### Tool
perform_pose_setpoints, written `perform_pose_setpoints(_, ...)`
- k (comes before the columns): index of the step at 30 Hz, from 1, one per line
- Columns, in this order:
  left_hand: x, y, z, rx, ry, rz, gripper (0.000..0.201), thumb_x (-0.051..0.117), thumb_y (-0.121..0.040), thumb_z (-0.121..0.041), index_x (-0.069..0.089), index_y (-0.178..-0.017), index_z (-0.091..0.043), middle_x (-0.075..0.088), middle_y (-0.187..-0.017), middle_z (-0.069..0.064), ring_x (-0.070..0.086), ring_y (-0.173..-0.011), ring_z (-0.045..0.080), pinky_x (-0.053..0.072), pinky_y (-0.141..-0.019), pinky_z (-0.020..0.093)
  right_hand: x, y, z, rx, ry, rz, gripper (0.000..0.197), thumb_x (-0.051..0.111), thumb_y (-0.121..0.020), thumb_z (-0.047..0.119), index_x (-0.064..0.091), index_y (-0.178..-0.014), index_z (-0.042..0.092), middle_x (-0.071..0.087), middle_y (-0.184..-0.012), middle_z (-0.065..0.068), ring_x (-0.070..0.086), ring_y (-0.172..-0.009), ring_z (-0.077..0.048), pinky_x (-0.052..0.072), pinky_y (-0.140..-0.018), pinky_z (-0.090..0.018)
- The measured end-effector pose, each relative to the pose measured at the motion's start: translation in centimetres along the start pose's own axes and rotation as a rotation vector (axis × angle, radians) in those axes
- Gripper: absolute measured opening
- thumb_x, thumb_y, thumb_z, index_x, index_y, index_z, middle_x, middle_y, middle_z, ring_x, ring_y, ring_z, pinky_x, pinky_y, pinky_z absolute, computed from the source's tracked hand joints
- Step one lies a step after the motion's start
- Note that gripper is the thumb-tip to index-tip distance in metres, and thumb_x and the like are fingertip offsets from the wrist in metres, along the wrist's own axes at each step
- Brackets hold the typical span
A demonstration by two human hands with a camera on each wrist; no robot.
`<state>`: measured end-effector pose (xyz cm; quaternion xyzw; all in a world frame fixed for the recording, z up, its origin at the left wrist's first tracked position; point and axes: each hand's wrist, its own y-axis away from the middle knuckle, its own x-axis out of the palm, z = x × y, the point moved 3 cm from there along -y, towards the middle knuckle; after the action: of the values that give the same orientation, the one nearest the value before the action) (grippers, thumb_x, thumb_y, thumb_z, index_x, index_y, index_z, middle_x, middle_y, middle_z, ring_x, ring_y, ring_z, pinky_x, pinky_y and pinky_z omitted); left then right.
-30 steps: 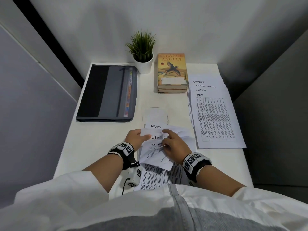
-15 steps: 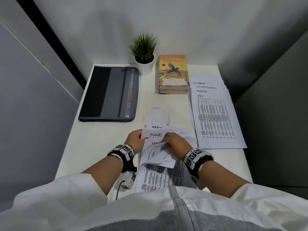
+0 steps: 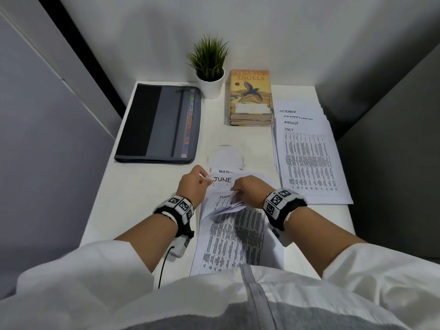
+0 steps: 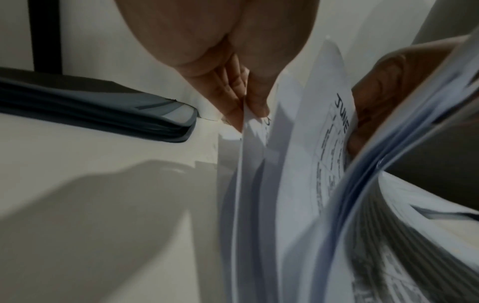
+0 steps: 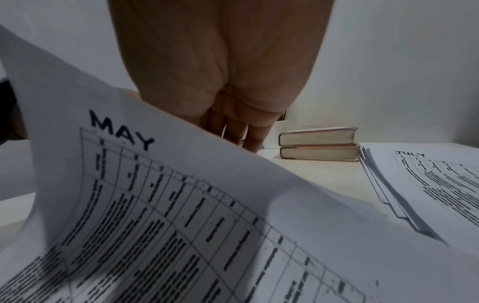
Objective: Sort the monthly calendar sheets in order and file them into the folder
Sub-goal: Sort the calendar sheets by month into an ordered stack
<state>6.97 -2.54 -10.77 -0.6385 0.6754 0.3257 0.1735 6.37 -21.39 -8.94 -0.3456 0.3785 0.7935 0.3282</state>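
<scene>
At the desk's front centre lies a loose stack of calendar sheets (image 3: pixel 234 236). My left hand (image 3: pixel 204 179) pinches the left edge of a sheet headed JUNE (image 3: pixel 222 179); the left wrist view shows that left hand (image 4: pixel 246 110) nipping the paper edge, with the JUNE sheet (image 4: pixel 342 116) beside it. My right hand (image 3: pixel 236 193) grips the bent-up top ends of several sheets. A sheet headed MAY (image 5: pixel 160 184) curves under the right hand (image 5: pixel 233 135) and hides its fingertips. A MARCH sheet (image 3: pixel 226 171) peeks out behind. The dark grey folder (image 3: pixel 162 125) lies closed at the back left.
A fanned pile (image 3: pixel 309 160) with JULY on top, then AUGUST, SEPTEMBER and OCTOBER, lies along the right edge. Two stacked books (image 3: pixel 250 96) and a potted plant (image 3: pixel 210 70) stand at the back. Grey partition walls close in the desk on both sides.
The right hand has leafed on through the stack. The JUNE heading now shows in full at the top, and the curled sheet ends under the right hand sit lower.
</scene>
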Motion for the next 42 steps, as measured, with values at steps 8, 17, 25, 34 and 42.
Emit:
perform_pose_setpoints(8,-0.4,0.5,-0.9,0.116,0.132,0.03,0.015,0.076,-0.081,-0.02,0.063,-0.075,-0.02,0.061,-0.084,-0.004,0.056,-0.075,0.01,0.048,-0.075,0.025,-0.2,-0.2,0.8,0.012,0.055,0.012,0.018,0.065,-0.084,0.008,0.074,-0.098,0.013,0.069,-0.099,0.0,0.063,-0.094,-0.019,0.048,-0.078,-0.025)
perform_pose_setpoints(17,0.9,1.7,-1.2,-0.081,0.292,0.132,0.028,0.069,-0.086,-0.032,0.05,-0.098,-0.015,0.057,-0.071,0.007,0.044,-0.055,0.015,0.036,-0.055,0.025,1.8,0.3,2.0,-0.041,0.015,0.026,0.025,0.063,-0.083,0.005,0.072,-0.106,0.008,0.065,-0.108,-0.004,0.061,-0.101,-0.019,0.045,-0.08,-0.024)
perform_pose_setpoints(25,1.3,0.7,-0.3,-0.098,0.043,0.195,0.024,0.063,-0.088,-0.011,0.068,-0.11,-0.004,0.069,-0.109,0.014,0.064,-0.102,0.029,0.052,-0.089,0.037,-0.1,1.2,0.3,-0.057,0.054,-0.195,0.016,0.06,-0.089,0.013,0.072,-0.096,0.005,0.055,-0.1,-0.006,0.053,-0.093,-0.023,0.049,-0.081,-0.034)
perform_pose_setpoints(34,1.0,1.0,0.1,-0.041,0.097,0.297,0.022,0.057,-0.089,-0.01,0.073,-0.105,-0.011,0.072,-0.095,0.002,0.063,-0.084,0.015,0.046,-0.073,0.021,-1.1,0.4,0.2,0.044,-0.048,-0.392,0.036,0.058,-0.088,0.007,0.055,-0.125,0.009,0.046,-0.115,-0.009,0.054,-0.086,-0.024,0.051,-0.073,-0.035)
perform_pose_setpoints(42,-0.4,-1.0,0.8,-0.169,0.09,0.133,0.048,0.036,-0.085,0.011,0.057,-0.123,-0.011,0.049,-0.134,0.008,0.047,-0.125,0.022,0.035,-0.104,0.03,0.2,0.9,0.3,-0.021,0.142,-0.38,0.009,0.054,-0.086,0.002,0.055,-0.095,0.005,0.058,-0.103,-0.012,0.047,-0.097,-0.029,0.041,-0.077,-0.036)
